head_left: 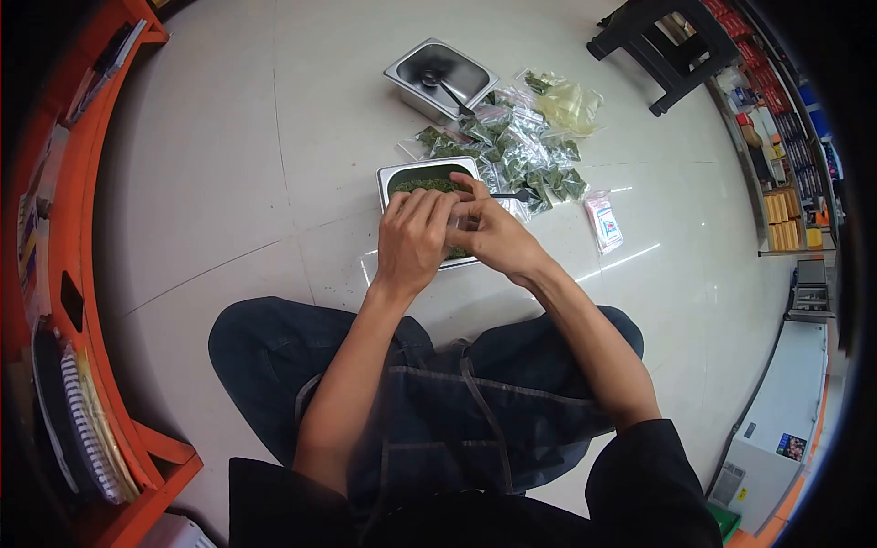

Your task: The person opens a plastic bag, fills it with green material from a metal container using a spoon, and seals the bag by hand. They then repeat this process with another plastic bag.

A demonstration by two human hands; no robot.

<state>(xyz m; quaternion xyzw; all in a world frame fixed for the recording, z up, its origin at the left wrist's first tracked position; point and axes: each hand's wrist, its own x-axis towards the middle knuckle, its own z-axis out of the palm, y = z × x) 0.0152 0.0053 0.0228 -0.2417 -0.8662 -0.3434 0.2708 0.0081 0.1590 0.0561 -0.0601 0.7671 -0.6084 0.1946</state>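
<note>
Fingers of left hand (413, 239) and right hand (489, 236) pinched together, contents hidden; best kept over herb tray (425, 163).

The left hand (413, 239) and right hand (493, 236) meet over the near half of the steel pan (395, 175), hiding its green dried leaves there and whatever sits between the fingertips. A dark utensil handle (512, 194) juts from behind the right hand, its working end hidden. The print on the small packet (603, 222) is too small to read, and the top edge cuts off the black stool (667, 46).
</note>
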